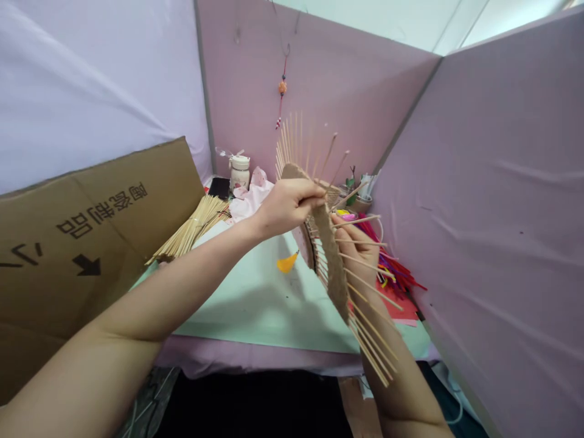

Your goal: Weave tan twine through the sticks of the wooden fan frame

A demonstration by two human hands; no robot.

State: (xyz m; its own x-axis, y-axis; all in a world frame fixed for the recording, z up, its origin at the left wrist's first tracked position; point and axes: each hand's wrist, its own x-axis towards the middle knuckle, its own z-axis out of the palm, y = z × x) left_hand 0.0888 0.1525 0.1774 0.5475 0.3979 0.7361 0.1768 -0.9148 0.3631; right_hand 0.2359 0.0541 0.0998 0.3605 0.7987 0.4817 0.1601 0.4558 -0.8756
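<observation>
A brown cardboard ring (335, 267) is held up tilted over the table, seen nearly edge-on. Thin wooden sticks (371, 295) fan outward from its rim, and more stick ends show on its inner side. My left hand (292, 204) is closed, its thumb and fingers pinching the ring's upper part. On the far right side, my right hand (360, 246) is closed at the sticks by the rim; sticks cross in front of it and partly hide its grip. An orange-yellow tassel (287, 263) hangs beneath the ring, above the tabletop.
A bundle of wooden sticks (198, 222) lies at the left beside a large cardboard panel (91, 207). Behind are a white bottle (239, 172), a dark phone (219, 188) and pink cloth (250, 198). Red and purple pipe cleaners (401, 274) lie right. Fabric-covered walls (493, 170) enclose the table (255, 316).
</observation>
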